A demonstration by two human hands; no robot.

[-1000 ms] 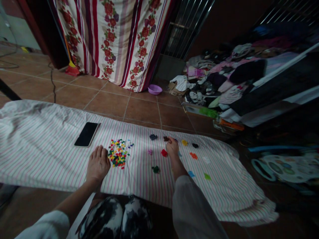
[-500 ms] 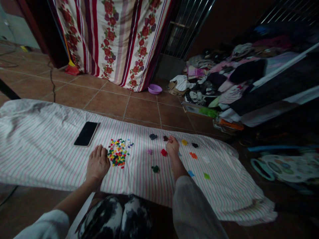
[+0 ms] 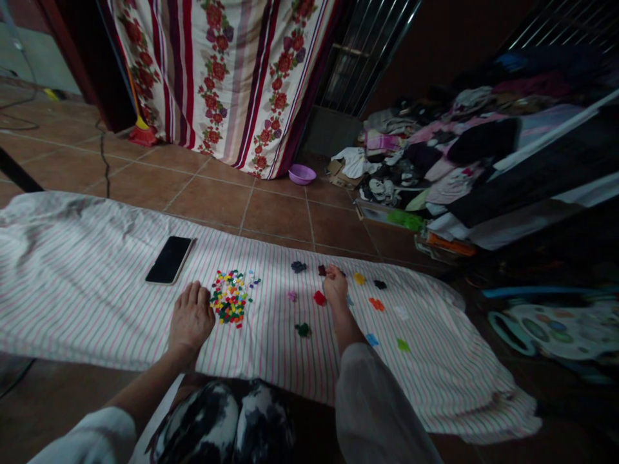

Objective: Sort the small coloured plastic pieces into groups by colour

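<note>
My left hand (image 3: 191, 317) lies flat on the striped cloth, fingers stretched out, beside a loose pile of small mixed-colour pieces (image 3: 229, 298). My right hand (image 3: 335, 287) is closed in a pinch by a dark brown cluster (image 3: 322, 270); whatever its fingertips hold is too small to make out. Around it lie single-colour clusters: grey (image 3: 298, 266), red (image 3: 319, 298), pink (image 3: 292, 296), dark green (image 3: 303, 330), yellow (image 3: 358, 278), black (image 3: 380, 284) and orange (image 3: 376, 304). Part of a pale blue cluster (image 3: 350, 301) shows behind my right wrist.
A phone (image 3: 169, 260) lies on the striped cloth (image 3: 97, 290) at the left. Blue (image 3: 372, 339), lime green (image 3: 403, 345) and white (image 3: 401, 312) clusters sit at the right. Beyond are a purple basin (image 3: 302, 174), a floral curtain (image 3: 232, 77) and heaped clothes (image 3: 435, 142).
The view has shifted very slightly. Both hands stay in nearly the same places, the left flat and the right pinched by the brown cluster.
</note>
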